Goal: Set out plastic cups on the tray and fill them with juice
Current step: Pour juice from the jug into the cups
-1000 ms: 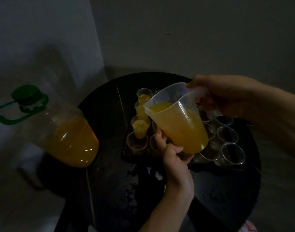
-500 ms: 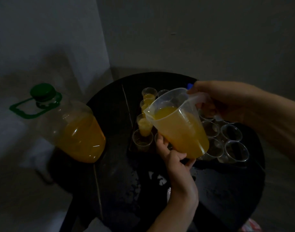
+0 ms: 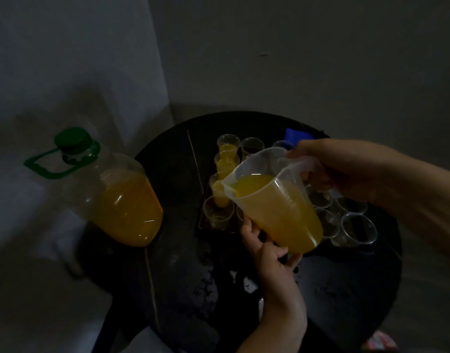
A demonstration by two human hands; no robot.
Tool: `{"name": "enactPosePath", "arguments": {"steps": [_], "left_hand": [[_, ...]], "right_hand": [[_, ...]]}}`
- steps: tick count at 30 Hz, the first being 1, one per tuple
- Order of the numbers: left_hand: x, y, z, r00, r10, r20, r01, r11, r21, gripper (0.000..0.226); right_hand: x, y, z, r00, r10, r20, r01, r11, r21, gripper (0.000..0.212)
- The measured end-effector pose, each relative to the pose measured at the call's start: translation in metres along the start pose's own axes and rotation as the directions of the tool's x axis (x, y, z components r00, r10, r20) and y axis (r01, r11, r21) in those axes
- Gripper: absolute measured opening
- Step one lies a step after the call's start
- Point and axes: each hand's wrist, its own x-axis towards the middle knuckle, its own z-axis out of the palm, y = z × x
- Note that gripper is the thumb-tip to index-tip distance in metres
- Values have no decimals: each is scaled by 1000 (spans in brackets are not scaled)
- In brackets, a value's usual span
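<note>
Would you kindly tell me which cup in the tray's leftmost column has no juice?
The nearest cup, just under the spout of the jug: it is clear, while the three cups behind it hold orange juice.

Round table [image 3: 183,263], seen from above: a bottle [image 3: 117,197] stands at its 9 o'clock edge, and a tray [image 3: 204,225] sits past centre toward 12 o'clock. A jug [image 3: 277,207] is tilted above the tray, its spout toward 9 o'clock over the tray's left column of cups [image 3: 225,163], the three farthest of which hold juice [image 3: 220,194]. Other cups [image 3: 356,229] crowd the tray at the jug's 3 o'clock. The right hand [image 3: 341,169] grips the handle at the jug's 2 o'clock. The left hand [image 3: 267,253] cups its base at 6 o'clock. A small object [image 3: 296,135] lies behind the tray, at 1 o'clock.
</note>
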Motion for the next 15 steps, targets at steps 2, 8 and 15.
{"name": "enactPosePath", "arguments": {"steps": [2, 8, 15], "left_hand": [[-1, 0, 0, 1000, -4, -1, 4, 1000, -4, 79], [-3, 3, 1, 1000, 7, 17, -7, 1000, 1, 78], [-3, 7, 2, 1000, 10, 13, -10, 1000, 2, 77]], "right_hand": [[1, 2, 1, 1000, -7, -2, 7, 1000, 5, 35], [0, -2, 1, 1000, -10, 3, 10, 1000, -6, 29], [-2, -9, 3, 1000, -31, 4, 31, 999, -13, 28]]}}
